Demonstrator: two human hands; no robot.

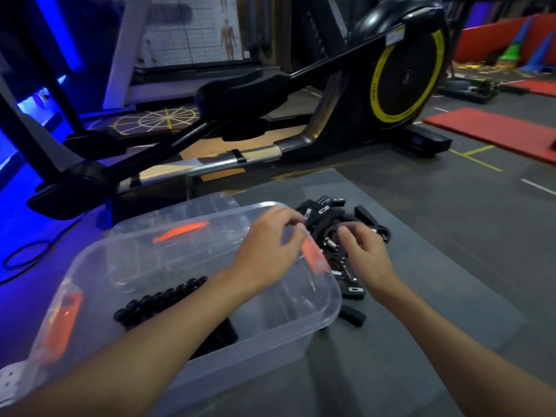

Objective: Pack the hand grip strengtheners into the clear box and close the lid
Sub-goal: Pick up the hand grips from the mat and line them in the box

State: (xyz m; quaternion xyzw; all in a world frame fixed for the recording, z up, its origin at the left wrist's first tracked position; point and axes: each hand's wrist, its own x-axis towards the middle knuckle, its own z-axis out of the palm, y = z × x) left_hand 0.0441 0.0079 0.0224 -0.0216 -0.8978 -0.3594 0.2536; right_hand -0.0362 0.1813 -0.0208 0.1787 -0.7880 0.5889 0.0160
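In the head view, the packing is at an early stage by the look of it: most of the black hand grip strengtheners [331, 224] lie in a tangled pile on the grey desk [421, 296], right of centre and just beside the right end of the clear box [186, 365]. The box stands open in the lower left half of the frame, with orange latches [60, 323] at its ends. Inside it are only a black beaded piece [159, 299] and a dark object below that, too hidden by the forearm to name. The clear lid [168, 218] lies behind the box, so closing is not yet done. The left hand [267, 245] hovers over the box's right rim, its fingers [296, 219] loosely curled with nothing visible in them. The right hand [365, 254] reaches into the pile with its fingers [346, 236] curled down on the handles; whether they have closed round one I cannot tell. An elliptical trainer [403, 70] fills the upper frame.
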